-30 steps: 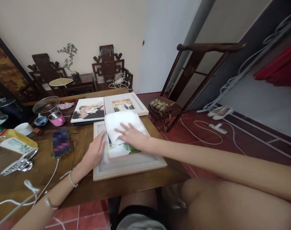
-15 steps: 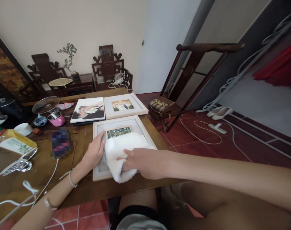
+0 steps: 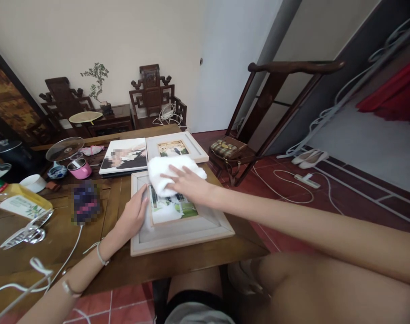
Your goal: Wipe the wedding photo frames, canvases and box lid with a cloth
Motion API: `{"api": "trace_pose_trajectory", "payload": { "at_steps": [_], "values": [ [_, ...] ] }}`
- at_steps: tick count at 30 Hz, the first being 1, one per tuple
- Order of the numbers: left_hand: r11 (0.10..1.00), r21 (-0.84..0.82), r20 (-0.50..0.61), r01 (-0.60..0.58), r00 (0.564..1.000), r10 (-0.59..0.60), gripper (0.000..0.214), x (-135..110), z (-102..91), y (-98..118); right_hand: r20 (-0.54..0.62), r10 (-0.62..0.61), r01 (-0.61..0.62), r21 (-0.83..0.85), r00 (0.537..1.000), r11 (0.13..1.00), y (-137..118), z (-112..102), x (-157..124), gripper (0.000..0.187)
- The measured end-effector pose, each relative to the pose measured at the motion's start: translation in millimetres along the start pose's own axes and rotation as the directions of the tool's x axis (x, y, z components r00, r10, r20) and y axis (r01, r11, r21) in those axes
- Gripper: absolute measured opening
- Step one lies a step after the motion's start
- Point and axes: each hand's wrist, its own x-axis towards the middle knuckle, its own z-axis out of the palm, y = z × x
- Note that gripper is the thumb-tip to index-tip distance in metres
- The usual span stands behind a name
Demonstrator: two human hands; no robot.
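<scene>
A pale wooden picture frame (image 3: 181,234) with a photo in it lies flat near the front edge of the brown wooden table (image 3: 191,263). My left hand (image 3: 133,216) rests on the frame's left side, fingers flat and together. My right hand (image 3: 187,182) presses a white fluffy cloth (image 3: 164,168) against the frame's far edge, fingers spread over the cloth. The cloth covers the top of the photo.
Behind lie a second white frame (image 3: 191,148) and a photo print (image 3: 123,155). To the left stand a pink pot (image 3: 79,168), a white bowl (image 3: 32,182), a yellow packet (image 3: 20,202) and white cables (image 3: 39,270). A dark wooden chair (image 3: 279,90) stands to the right.
My right hand swept the cloth down to the frame's near left corner, then back up to its far edge. My left hand stayed put on the frame.
</scene>
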Motion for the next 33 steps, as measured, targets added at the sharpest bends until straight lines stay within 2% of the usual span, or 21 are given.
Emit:
{"api": "trace_pose_trajectory", "payload": {
  "at_steps": [3, 7, 10, 13, 17, 21, 24, 28, 33],
  "values": [
    [1.000, 0.010, -0.003, 0.004, 1.000, -0.004, 0.051, 0, 3.2, -1, -0.078, 0.085, -0.090, -0.053, 0.993, 0.995, 8, -2, 14, 0.066],
    [0.999, 0.024, -0.017, -0.021, 1.000, 0.022, 0.053, 0, 9.1, -1, 0.032, 0.092, -0.091, -0.031, 0.995, 0.995, 0, 7, 19, 0.063],
    [0.998, 0.037, -0.040, -0.043, 0.998, 0.044, 0.057, 1, 12.6, -1, 0.076, 0.013, -0.012, -0.019, 0.997, 1.000, -18, 17, 14, 0.055],
    [0.998, 0.025, -0.047, -0.051, 0.997, 0.052, 0.059, 1, 12.3, -1, 0.085, -0.064, 0.066, -0.022, 0.994, 0.998, -38, 17, 6, 0.048],
    [0.998, 0.012, -0.057, -0.059, 0.997, 0.060, 0.059, 0, 8.3, 1, 0.078, -0.145, 0.144, 0.016, 0.986, 0.989, -58, 2, -12, 0.038],
    [0.999, -0.003, -0.066, -0.051, 0.997, 0.050, 0.057, 0, 5.0, 6, 0.114, -0.270, 0.253, 0.147, 0.956, 0.956, -65, -17, -36, 0.034],
    [1.000, 0.002, -0.050, -0.031, 0.998, 0.031, 0.057, 1, 3.3, 11, 0.142, -0.317, 0.284, 0.210, 0.938, 0.936, -60, -28, -53, 0.035],
    [0.998, 0.040, 0.008, -0.038, 0.999, 0.038, 0.055, 1, 3.4, 11, 0.233, -0.318, 0.249, 0.282, 0.919, 0.926, -41, -37, -63, 0.048],
    [0.994, 0.074, 0.024, -0.076, 0.997, 0.074, 0.049, 1, 5.9, 2, 0.317, -0.202, 0.085, 0.348, 0.927, 0.934, -13, -33, -54, 0.058]
  ]
}}
